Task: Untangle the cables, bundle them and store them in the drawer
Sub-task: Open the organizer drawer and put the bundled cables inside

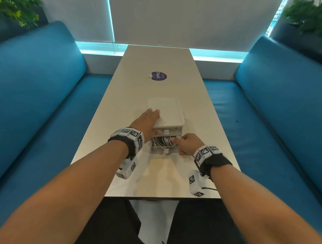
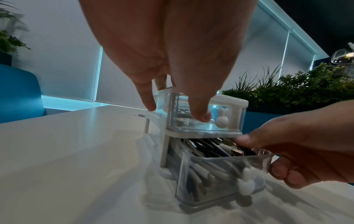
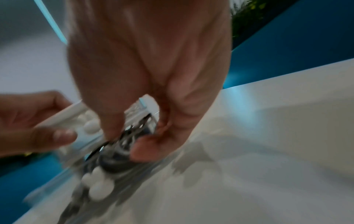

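Observation:
A small white two-drawer organizer (image 1: 167, 112) (image 2: 234, 101) stands mid-table. Its clear lower drawer (image 1: 163, 150) (image 2: 220, 164) is pulled out toward me and packed with black and white cables (image 1: 161, 141) (image 2: 203, 149). My left hand (image 1: 152, 120) (image 2: 177, 111) lies flat on the organizer's top, thumb against the shut upper drawer's front. My right hand (image 1: 180, 145) (image 2: 264, 156) (image 3: 128, 142) pinches the lower drawer's right front corner, thumb on the cables inside, fingers curled under the corner. Both drawers carry white rabbit-shaped knobs (image 2: 246, 183). The right wrist view is blurred.
The long white table (image 1: 153, 62) carries a purple round sticker (image 1: 158, 76) beyond the organizer. Blue benches (image 1: 34, 109) (image 1: 286, 106) flank both sides, with plants (image 1: 307, 15) behind them. The table's near edge lies just behind my wrists.

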### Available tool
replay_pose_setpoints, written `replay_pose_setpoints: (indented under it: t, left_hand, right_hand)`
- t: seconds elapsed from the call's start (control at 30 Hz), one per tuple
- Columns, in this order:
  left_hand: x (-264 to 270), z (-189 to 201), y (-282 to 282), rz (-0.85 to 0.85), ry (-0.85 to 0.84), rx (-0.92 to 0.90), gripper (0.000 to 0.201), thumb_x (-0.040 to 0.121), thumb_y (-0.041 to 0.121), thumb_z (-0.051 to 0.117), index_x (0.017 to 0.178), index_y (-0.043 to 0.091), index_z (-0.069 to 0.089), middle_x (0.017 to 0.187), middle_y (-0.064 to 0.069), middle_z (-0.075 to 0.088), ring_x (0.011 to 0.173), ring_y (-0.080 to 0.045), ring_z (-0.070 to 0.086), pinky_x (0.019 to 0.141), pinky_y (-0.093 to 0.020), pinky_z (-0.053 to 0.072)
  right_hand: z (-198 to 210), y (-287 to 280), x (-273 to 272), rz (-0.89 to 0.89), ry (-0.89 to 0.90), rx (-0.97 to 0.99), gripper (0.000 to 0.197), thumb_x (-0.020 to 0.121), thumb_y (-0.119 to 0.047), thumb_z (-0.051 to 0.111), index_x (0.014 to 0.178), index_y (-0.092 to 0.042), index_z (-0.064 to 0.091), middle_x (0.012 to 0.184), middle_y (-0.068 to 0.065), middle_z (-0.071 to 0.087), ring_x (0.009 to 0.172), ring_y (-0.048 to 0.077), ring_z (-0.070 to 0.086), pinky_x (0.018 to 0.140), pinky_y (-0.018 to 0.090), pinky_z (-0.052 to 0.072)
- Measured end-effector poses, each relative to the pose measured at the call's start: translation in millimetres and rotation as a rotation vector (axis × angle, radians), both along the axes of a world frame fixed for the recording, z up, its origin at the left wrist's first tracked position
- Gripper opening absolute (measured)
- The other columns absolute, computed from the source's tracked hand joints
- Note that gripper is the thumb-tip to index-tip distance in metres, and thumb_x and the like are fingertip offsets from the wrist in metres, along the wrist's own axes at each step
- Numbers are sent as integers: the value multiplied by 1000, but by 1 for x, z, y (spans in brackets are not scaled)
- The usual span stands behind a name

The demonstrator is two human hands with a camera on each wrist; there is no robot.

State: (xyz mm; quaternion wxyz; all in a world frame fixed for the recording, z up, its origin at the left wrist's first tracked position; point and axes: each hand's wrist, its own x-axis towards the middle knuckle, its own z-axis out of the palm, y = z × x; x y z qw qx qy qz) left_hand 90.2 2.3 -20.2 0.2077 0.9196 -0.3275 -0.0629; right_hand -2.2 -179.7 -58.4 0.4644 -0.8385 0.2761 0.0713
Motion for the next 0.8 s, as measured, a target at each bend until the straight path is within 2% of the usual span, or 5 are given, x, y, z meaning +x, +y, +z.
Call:
replay_pose_setpoints:
  t: [0.17, 0.43, 0.57, 0.7, 0.8]
  left_hand:
    - [-2, 2, 0, -16, -6, 1, 71, 94, 23, 66, 151, 14, 25, 155, -4, 37, 151, -21, 14, 119, -40, 23]
    - [0, -4, 4, -30, 9, -37, 63, 90, 24, 69, 143, 15, 34, 145, -6, 43, 144, -26, 29, 112, -42, 34]
    - [2, -4, 4, -37, 11, -43, 67, 90, 24, 69, 145, 16, 32, 150, -7, 40, 147, -26, 26, 115, -40, 30]
    - [3, -7, 6, -48, 39, -65, 72, 92, 23, 68, 151, 20, 27, 154, -1, 39, 151, -18, 17, 119, -38, 23]
    - [4, -8, 7, -48, 43, -78, 74, 92, 22, 68, 153, 19, 25, 155, 1, 40, 152, -15, 10, 121, -38, 19]
  right_hand:
    - [11, -5, -6, -61, -37, 307, 12, 92, -13, 67, 94, -4, 60, 98, 22, 68, 71, 28, 69, 63, 32, 61]
    - [-12, 3, 3, -166, -64, 86, 29, 78, -32, 79, 85, -8, 66, 70, 10, 72, 59, 24, 71, 67, 37, 62]
    - [-9, 7, 3, -147, -22, 139, 46, 70, -47, 83, 83, -6, 68, 64, 6, 65, 42, 11, 56, 44, 18, 47]
    - [-15, 13, 9, -211, 8, 71, 99, 39, -61, 87, 111, -2, 52, 83, 11, 69, 55, 15, 66, 49, 25, 54]
    - [-17, 19, 12, -244, -45, -5, 92, 51, -51, 85, 121, -13, 39, 106, 12, 62, 74, 25, 69, 63, 38, 62]
